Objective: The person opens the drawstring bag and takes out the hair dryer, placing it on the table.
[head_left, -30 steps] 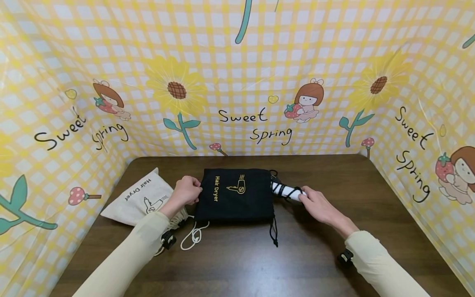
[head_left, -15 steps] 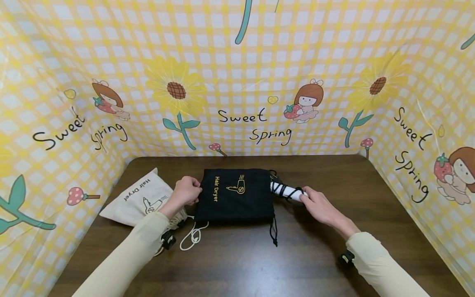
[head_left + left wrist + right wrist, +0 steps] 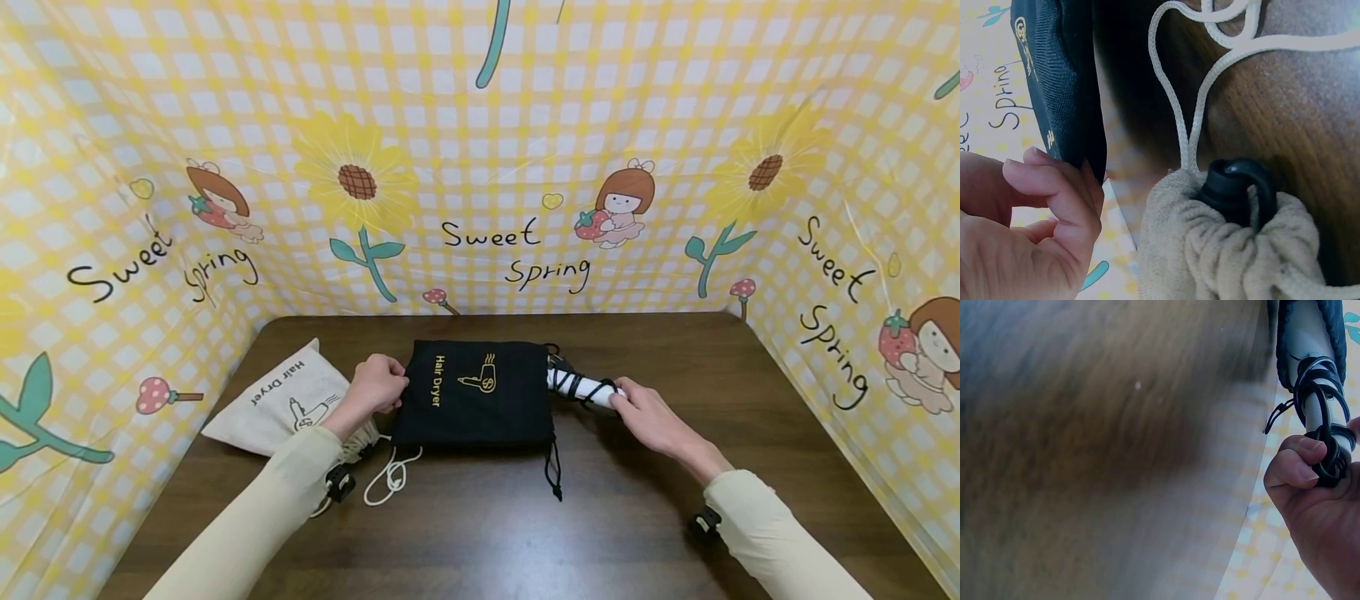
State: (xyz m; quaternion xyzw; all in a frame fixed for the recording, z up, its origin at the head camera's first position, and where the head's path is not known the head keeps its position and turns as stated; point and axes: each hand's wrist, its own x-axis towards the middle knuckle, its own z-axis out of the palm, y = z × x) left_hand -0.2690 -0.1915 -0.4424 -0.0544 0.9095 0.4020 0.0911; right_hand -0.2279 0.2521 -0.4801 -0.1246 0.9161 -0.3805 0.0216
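In the head view a black drawstring bag (image 3: 480, 425) printed "Hair Dryer" lies flat, its mouth facing right. My left hand (image 3: 377, 385) pinches the bag's closed left edge; the left wrist view has the fingertips on the black cloth (image 3: 1063, 75). Out of the mouth sticks the white, cord-wrapped handle of a hair dryer (image 3: 589, 390), the rest being hidden inside. My right hand (image 3: 651, 417) grips the handle's outer end. Black cord (image 3: 1322, 394) winds around this handle in the right wrist view.
Left of the black bag, partly behind my left forearm, lies a beige drawstring bag (image 3: 258, 408) with the same print. Its white cord (image 3: 388, 482) loops onto the brown table (image 3: 480, 533). A yellow checked cloth (image 3: 480, 150) encloses the back and sides.
My right hand has shifted slightly to the right with the handle, and a little more of the handle shows outside the bag. The left hand holds its place.
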